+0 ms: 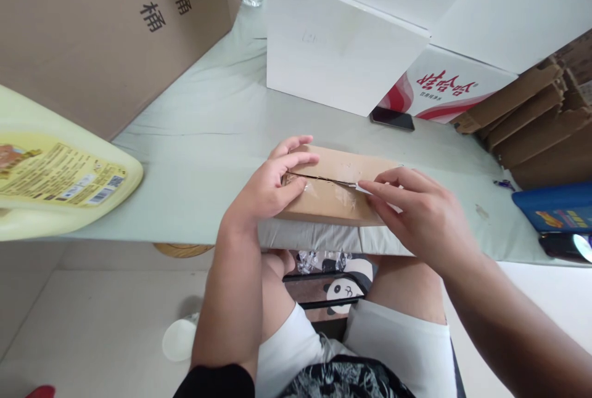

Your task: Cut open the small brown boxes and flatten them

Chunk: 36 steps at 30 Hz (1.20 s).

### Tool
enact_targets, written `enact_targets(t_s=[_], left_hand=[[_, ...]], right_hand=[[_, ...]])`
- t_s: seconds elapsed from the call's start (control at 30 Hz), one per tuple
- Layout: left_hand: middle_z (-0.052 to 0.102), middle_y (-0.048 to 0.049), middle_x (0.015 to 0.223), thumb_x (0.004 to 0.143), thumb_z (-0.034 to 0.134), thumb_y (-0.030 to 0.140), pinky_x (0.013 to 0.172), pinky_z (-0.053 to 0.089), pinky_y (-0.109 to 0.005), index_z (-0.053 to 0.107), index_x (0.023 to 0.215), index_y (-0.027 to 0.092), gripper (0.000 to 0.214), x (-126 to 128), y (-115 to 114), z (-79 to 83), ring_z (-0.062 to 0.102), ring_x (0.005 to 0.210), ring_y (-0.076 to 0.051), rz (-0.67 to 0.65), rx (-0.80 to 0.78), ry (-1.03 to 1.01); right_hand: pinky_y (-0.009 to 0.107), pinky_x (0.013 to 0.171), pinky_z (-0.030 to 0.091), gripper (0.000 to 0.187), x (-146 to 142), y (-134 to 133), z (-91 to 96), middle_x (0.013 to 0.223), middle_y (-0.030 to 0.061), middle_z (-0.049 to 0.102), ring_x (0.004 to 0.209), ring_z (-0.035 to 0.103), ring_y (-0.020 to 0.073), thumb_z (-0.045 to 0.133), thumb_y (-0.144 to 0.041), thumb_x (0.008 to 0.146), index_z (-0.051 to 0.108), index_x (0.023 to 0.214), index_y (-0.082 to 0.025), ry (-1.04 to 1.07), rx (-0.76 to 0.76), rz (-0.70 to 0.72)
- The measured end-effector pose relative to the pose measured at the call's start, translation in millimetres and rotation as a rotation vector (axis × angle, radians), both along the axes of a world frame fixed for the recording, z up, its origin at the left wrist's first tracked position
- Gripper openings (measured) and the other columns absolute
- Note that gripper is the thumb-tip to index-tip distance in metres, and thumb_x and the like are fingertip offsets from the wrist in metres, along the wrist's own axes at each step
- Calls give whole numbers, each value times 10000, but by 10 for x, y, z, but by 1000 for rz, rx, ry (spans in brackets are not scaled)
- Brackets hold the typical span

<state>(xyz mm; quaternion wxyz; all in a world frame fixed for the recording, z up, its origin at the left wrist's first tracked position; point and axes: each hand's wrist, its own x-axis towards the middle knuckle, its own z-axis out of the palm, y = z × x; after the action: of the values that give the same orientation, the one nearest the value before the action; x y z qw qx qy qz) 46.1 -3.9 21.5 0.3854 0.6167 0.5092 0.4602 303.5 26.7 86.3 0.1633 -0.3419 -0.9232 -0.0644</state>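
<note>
A small brown cardboard box [330, 191] lies on the table's near edge, its top seam covered with clear tape and partly split. My left hand [272, 185] rests on the box's left end, fingers spread over the top flap and thumb on the taped front. My right hand [416, 216] is at the right end of the seam, its thumb and forefinger pinched on a loose end of tape [363, 188].
A large brown carton [106, 28] stands at the back left and a yellow jug [50, 182] lies at the left. White boxes [333, 46], a red-and-white carton [444, 92], a dark phone [392, 118], stacked cardboard [541, 120] and a blue pack [555, 207] are on the right.
</note>
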Motion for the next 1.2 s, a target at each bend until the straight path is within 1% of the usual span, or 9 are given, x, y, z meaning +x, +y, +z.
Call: enact_targets(t_s=[0.3,0.53,0.63,0.73,0.83,0.9,0.97,1.07,1.2], left_hand=[[431,-98,1639,884,551,212,1216,453,-460,703,1271,202,415,-5,6,5,376,1553,-310,-7,-15,-8],[465,-88,1610,880,543,215,1245,404,-439,664,1293,215,431,-10,8,-21,388,1541,-283,9,25,-21],[498,-71,1592,863,562,219,1246,389,-451,631,1309,244,452,-3,17,-27,427,1512,-282,23,43,-48],[537,-57,1565,856,579,232,1250,370,-475,621,1292,263,440,22,28,-36,456,1490,-294,60,47,-77],[567,-48,1535,841,615,256,1251,363,-478,627,1267,271,426,60,36,-57,470,1478,-304,103,54,-122],[581,-46,1518,827,642,281,1249,365,-474,632,1253,276,426,88,41,-70,474,1473,-308,132,53,-152],[589,-48,1511,810,664,309,1241,375,-479,637,1245,280,436,115,48,-77,473,1471,-317,163,43,-168],[555,-37,1557,788,680,327,1235,381,-486,643,1256,295,471,165,85,-90,445,1491,-327,187,30,-180],[474,4,1635,799,674,320,1267,325,-468,615,1340,337,545,283,210,-164,375,1541,-303,158,42,-262]], right_hand=[[294,516,334,260,183,-51,55,968,50,743,768,614,186,552,-257,1022,803,959,-282,-113,116,-132],[373,676,481,211,878,-80,5,987,72,758,836,656,247,566,-273,995,726,1133,-260,-26,19,-185],[380,670,481,205,1213,-34,-270,912,62,761,802,646,254,583,-285,960,720,1113,-277,-3,-51,-329],[385,655,488,239,1482,112,-706,842,68,749,775,633,266,560,-320,886,736,1031,-248,21,-142,-486],[414,664,502,291,1633,274,-1099,859,92,754,771,632,280,539,-322,819,748,999,-229,28,-266,-584],[435,691,517,326,1650,332,-1230,949,112,760,813,650,289,537,-337,823,749,1040,-219,45,-298,-609],[445,732,536,352,1600,331,-1227,1060,129,751,886,676,293,555,-377,851,740,1098,-208,120,-319,-602],[417,769,565,345,1423,249,-1030,1153,128,735,973,703,273,579,-421,918,720,1157,-216,346,-414,-522],[416,881,579,299,1137,121,-696,1227,119,714,1117,686,263,530,-402,1002,690,1195,-239,553,-491,-228]])
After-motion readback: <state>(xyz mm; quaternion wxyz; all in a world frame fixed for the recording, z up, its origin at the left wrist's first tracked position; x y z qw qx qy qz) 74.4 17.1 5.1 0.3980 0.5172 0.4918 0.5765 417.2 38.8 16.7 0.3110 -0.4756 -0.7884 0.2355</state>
